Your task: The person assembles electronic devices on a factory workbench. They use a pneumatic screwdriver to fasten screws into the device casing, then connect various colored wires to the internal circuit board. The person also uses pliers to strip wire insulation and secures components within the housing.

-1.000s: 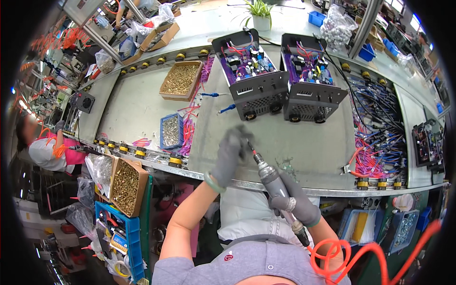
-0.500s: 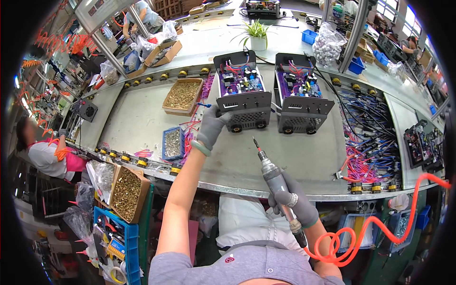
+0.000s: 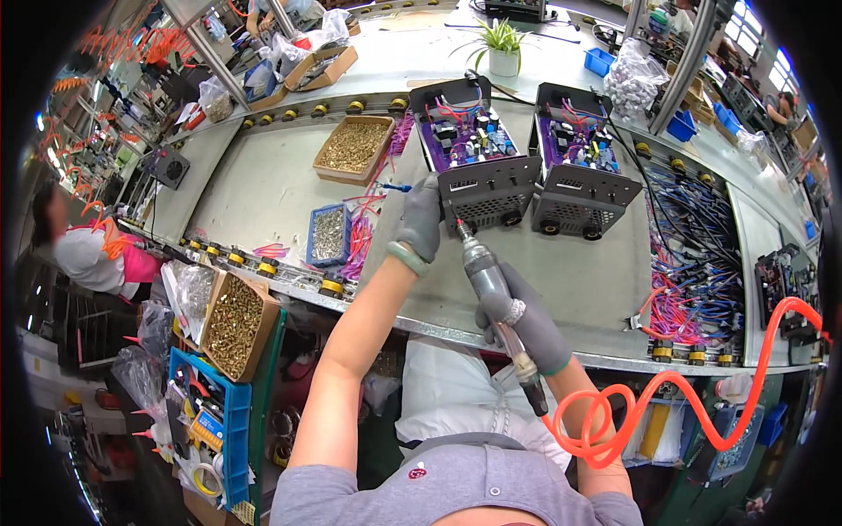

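Screwdriver (image 3: 485, 273) shifts up to the front of the left black chassis (image 3: 491, 181) on the bench (image 3: 588, 285); right hand (image 3: 529, 323) has its grip wrapped round it; left hand (image 3: 423, 213) is at the chassis's left edge, grip unclear; probably positioning; next calls for steady aim.

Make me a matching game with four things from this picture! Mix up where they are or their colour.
Things:
1. Left hand
2. Power screwdriver
3. Leafy houseplant
4. Coiled hose

Places and colours:
A. In a white pot
B. Orange-red
C. At the left side of the left open electronics case
D. Held in the right hand

Right pairs: 1-C, 2-D, 3-A, 4-B
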Available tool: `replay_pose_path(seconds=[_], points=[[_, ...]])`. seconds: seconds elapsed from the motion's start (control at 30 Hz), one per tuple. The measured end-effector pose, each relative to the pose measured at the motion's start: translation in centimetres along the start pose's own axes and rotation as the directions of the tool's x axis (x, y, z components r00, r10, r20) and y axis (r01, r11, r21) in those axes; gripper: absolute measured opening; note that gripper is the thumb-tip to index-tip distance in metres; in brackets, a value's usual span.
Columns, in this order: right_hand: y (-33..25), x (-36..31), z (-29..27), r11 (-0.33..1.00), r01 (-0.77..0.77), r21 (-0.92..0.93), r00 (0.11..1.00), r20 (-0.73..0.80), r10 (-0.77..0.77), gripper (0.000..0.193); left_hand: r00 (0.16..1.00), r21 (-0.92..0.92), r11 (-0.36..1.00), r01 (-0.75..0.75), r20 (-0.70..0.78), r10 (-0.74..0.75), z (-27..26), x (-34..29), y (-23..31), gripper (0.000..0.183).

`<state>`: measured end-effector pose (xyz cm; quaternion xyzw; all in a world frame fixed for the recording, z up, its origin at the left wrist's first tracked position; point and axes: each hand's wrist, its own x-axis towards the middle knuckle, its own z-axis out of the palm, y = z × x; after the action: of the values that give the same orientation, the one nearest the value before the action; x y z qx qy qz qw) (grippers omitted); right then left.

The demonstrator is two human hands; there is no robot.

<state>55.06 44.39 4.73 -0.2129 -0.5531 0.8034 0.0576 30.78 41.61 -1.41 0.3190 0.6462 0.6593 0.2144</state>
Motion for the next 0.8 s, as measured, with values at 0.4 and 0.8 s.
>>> replay_pose_path(seconds=[0.4,0.8], points=[[-0.2,0.9,1.0,0.999,-0.003,0.049,0.999,-0.035,0.005,0.044,0.997,-0.128,0.991,-0.028,-0.074,0.019,0.4,0.4,-1.4,0.033],[1.5,1.8,2.4,0.974,0.048,0.221,0.999,-0.028,-0.043,0.054,0.988,-0.302,0.945,-0.125,-0.124,0.091,1.7,-0.3,-0.8,0.033]])
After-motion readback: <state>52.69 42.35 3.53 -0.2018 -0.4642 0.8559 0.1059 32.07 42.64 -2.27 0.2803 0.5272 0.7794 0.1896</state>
